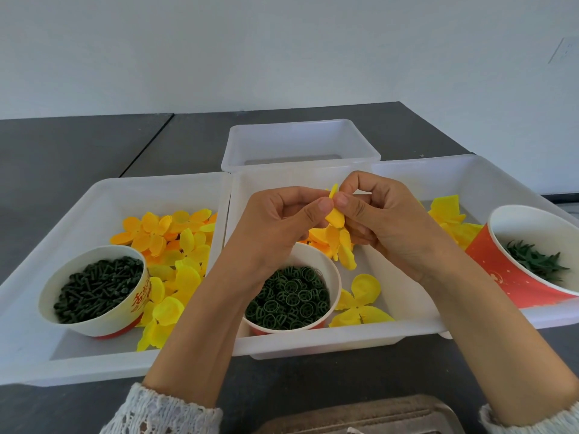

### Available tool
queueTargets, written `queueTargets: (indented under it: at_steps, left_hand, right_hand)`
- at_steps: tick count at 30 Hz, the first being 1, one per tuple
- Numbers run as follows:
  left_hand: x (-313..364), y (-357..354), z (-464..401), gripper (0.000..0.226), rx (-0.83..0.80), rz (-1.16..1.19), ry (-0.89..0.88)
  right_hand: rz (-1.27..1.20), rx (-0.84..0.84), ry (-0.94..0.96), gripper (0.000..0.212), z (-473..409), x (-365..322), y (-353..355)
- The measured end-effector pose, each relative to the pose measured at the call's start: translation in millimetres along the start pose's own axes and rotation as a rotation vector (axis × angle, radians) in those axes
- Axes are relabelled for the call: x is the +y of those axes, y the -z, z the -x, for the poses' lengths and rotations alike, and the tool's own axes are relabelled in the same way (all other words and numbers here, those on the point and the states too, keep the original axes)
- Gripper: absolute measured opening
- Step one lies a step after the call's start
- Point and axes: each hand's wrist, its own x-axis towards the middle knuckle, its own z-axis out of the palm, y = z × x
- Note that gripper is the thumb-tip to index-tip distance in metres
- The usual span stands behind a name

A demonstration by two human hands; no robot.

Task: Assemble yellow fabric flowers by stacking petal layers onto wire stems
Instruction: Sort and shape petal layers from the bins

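Left hand (275, 220) and right hand (385, 220): both pinch one yellow petal (334, 214), above middle tray (313, 338) on counter (78, 145)

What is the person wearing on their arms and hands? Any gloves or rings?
No gloves: the left hand and the right hand are both bare, and no rings, watch or bracelet show. The forearms are uncovered too. At the bottom of the picture each wrist comes out of a white knitted sleeve with a lacy, open-hole pattern, the left sleeve and the right sleeve. The fingernails look short and unpainted.
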Motion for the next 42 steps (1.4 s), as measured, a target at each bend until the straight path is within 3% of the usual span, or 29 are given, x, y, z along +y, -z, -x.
queueTargets:
  at_steps: [4, 11, 24, 27, 30, 32, 37, 42]
  left_hand:
    - [-3, -1, -2, 0.015, 0.037, -0.056, -0.019]
    - [-10, -8, -1, 0.01, 0.122, -0.452, -0.133]
    - [-12, -10, 1, 0.011, 0.125, -0.552, -0.189]
    - [-13, -8, 1, 0.013, 0.21, -0.563, -0.171]
    - [-14, -3, 0, 0.016, 0.378, -0.596, -0.105]
    - [-14, -1, 0, 0.016, 0.447, -0.555, -0.071]
    - [-13, 7, -6, 0.022, 0.57, -0.369, 0.051]
    - [-4, 16, -6, 0.039, 0.64, 0.23, 0.233]
  right_hand:
    - [0.038, 0.044, -0.021, 0.014, 0, 0, 0]
    - [0.297, 0.18, -0.076, 0.007, -2, 3, -5]
    - [0.462, 0.211, 0.01, 0.014, -2, 9, -8]
    - [0.419, 0.158, 0.0, 0.008, -3, 8, -9]
    - [0.275, 0.192, -0.006, 0.018, -2, 6, -6]
    - [0.12, 0.302, -0.045, 0.011, -5, 2, -2]
    - [-0.389, 0.528, -0.047, 0.03, -6, -1, 12]
    - [-0.465, 0.67, -0.009, 0.036, -3, 0, 18]
